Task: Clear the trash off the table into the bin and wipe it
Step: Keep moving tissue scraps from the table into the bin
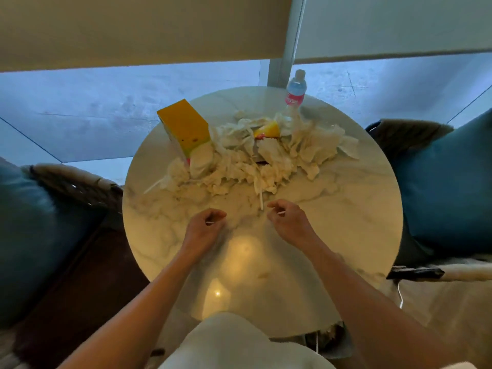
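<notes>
A heap of crumpled white tissues (247, 161) covers the far half of the round marble table (346, 214). A yellow carton (183, 126) stands at the heap's left, and a yellow wrapper (269, 129) lies in it. A white stick (261, 201) pokes out toward me. My left hand (205, 227) and my right hand (287, 222) hover over the near half of the table with fingers curled. Each pinches a small white edge of what looks like a thin clear plastic bag (255, 275), which hangs faintly between them.
A water bottle (295, 91) with a pink label stands at the table's far edge. Chairs with teal cushions flank the table on the left (24, 235) and right (447, 187). A window with lowered blinds is behind. No bin is in view.
</notes>
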### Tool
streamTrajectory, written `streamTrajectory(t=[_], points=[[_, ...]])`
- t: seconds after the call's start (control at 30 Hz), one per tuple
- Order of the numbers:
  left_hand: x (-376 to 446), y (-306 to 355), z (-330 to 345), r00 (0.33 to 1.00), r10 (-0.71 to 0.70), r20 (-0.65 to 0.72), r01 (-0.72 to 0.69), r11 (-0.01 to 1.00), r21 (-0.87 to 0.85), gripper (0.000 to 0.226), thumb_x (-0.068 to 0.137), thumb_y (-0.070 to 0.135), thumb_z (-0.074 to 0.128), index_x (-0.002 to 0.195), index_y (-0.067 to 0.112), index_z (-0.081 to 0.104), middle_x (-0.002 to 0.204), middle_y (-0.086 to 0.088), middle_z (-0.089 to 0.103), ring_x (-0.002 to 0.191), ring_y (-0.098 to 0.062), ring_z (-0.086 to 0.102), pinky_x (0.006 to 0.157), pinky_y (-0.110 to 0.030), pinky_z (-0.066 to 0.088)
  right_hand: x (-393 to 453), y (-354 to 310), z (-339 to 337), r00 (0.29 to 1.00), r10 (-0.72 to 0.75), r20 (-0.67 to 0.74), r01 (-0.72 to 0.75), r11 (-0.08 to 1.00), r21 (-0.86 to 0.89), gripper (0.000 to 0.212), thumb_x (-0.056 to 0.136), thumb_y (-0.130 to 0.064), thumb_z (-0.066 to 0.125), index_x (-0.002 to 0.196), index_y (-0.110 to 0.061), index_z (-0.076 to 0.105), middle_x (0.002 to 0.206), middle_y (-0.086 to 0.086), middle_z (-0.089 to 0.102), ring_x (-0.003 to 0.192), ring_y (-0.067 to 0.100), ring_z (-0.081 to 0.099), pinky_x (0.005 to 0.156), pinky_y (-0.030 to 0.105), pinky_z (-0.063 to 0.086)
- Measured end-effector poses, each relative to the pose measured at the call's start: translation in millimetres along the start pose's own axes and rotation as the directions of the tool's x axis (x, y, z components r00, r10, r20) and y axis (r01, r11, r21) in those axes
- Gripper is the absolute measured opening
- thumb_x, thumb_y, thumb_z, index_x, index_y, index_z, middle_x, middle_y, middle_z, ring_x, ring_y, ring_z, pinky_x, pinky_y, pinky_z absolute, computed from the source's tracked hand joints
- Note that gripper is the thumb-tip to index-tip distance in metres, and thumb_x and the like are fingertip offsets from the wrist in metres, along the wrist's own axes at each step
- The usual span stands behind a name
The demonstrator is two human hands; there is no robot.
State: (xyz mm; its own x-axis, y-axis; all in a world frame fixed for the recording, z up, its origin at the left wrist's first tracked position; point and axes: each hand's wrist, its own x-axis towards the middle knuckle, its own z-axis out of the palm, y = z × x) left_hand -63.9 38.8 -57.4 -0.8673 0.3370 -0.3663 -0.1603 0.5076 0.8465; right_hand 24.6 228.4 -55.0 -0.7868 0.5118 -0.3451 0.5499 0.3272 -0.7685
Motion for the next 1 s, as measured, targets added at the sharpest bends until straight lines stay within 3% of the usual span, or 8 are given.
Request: streamTrajectory(t=[0.1, 0.23, 0.37, 0.5, 0.67, 0.8, 0.9, 1.0], points=[[39.3, 12.5, -14.0, 0.999, 0.047, 0.006, -0.047, 0.997, 0.057, 0.012, 0.087, 0.012, 0.066, 0.095, 0.02, 0.07, 0.086, 0.006, 0.067, 0.075, -0.004, 0.057, 0.068, -0.012, 0.043, 32.9, -13.6, 11.2, 0.995, 0.001, -0.098, -0.003, 1.0, -0.021, 0.03, 0.089, -0.022, 0.057, 0.116, -0.016, 0.068, 0.114, 0.006, 0.066, 0.101, 0.014, 0.061, 0.084, 0.022, 0.046], [76.6, 28.9, -18.3, 0.997, 0.064, 0.043, -0.067, 0.995, 0.077, 0.011, 0.086, 0.011, 0.066, 0.095, 0.017, 0.071, 0.085, 0.006, 0.065, 0.077, -0.006, 0.057, 0.069, -0.017, 0.043, 72.7, -12.8, 16.8, 0.989, 0.125, -0.083, -0.124, 0.992, 0.011, 0.044, 0.084, -0.025, 0.063, 0.128, -0.017, 0.06, 0.136, 0.011, 0.051, 0.126, 0.024, 0.049, 0.108, 0.034, 0.04], [92.9, 33.9, -14.0, 0.988, 0.09, 0.121, -0.1, 0.992, 0.071, 0.011, 0.088, 0.011, 0.066, 0.095, 0.018, 0.07, 0.084, 0.009, 0.064, 0.075, -0.003, 0.056, 0.066, -0.015, 0.043, 91.1, -14.7, 21.9, 0.985, 0.145, -0.096, -0.146, 0.989, 0.002, 0.047, 0.084, -0.023, 0.062, 0.131, -0.016, 0.059, 0.138, 0.008, 0.051, 0.126, 0.023, 0.051, 0.108, 0.036, 0.041], [100.9, 33.3, -3.8, 0.98, 0.098, 0.172, -0.104, 0.994, 0.027, 0.011, 0.086, 0.011, 0.067, 0.095, 0.018, 0.07, 0.085, 0.007, 0.066, 0.075, -0.003, 0.057, 0.069, -0.016, 0.045, 82.3, -29.3, 18.8, 0.961, 0.152, -0.232, -0.155, 0.988, 0.006, 0.033, 0.089, -0.021, 0.061, 0.12, -0.013, 0.067, 0.121, 0.005, 0.066, 0.108, 0.018, 0.061, 0.093, 0.027, 0.046], [97.0, 36.8, -0.5, 0.938, 0.154, 0.309, -0.115, 0.984, -0.138, 0.027, 0.085, 0.019, 0.072, 0.107, 0.032, 0.064, 0.104, 0.009, 0.067, 0.091, -0.005, 0.065, 0.082, -0.023, 0.055, 37.6, -43.3, 31.0, 0.912, 0.145, -0.384, -0.06, 0.973, 0.224, 0.019, 0.088, -0.027, 0.066, 0.075, -0.015, 0.073, 0.071, -0.002, 0.068, 0.064, 0.006, 0.058, 0.064, 0.027, 0.048], [83.6, 37.4, -3.5, 0.85, 0.2, 0.487, -0.044, 0.949, -0.312, 0.04, 0.086, 0.005, 0.068, 0.12, 0.024, 0.06, 0.117, 0.012, 0.064, 0.098, 0.002, 0.065, 0.08, -0.016, 0.052, 14.0, -46.6, 45.3, 0.944, 0.249, -0.219, -0.091, 0.829, 0.551, 0.038, 0.095, -0.021, 0.059, 0.068, 0.005, 0.063, 0.063, 0.008, 0.057, 0.06, 0.014, 0.053, 0.06, 0.029, 0.044], [77.2, 28.6, -6.5, 0.804, 0.211, 0.556, -0.011, 0.94, -0.341, 0.034, 0.087, 0.001, 0.065, 0.118, 0.014, 0.064, 0.111, 0.0, 0.07, 0.099, -0.007, 0.067, 0.085, -0.021, 0.053, 13.7, -50.0, 52.6, 0.967, 0.226, -0.118, -0.088, 0.732, 0.676, 0.044, 0.096, -0.024, 0.055, 0.054, -0.01, 0.056, 0.065, 0.014, 0.05, 0.066, 0.024, 0.047, 0.067, 0.037, 0.041], [71.3, 24.0, -7.2, 0.845, 0.17, 0.508, 0.043, 0.924, -0.381, 0.027, 0.086, 0.002, 0.067, 0.113, 0.007, 0.068, 0.105, -0.014, 0.072, 0.095, -0.019, 0.068, 0.087, -0.03, 0.055, 17.4, -55.3, 52.4, 0.983, 0.178, -0.041, -0.103, 0.725, 0.681, 0.048, 0.097, -0.025, 0.053, 0.05, -0.016, 0.053, 0.065, 0.014, 0.05, 0.066, 0.024, 0.047, 0.065, 0.034, 0.043]])
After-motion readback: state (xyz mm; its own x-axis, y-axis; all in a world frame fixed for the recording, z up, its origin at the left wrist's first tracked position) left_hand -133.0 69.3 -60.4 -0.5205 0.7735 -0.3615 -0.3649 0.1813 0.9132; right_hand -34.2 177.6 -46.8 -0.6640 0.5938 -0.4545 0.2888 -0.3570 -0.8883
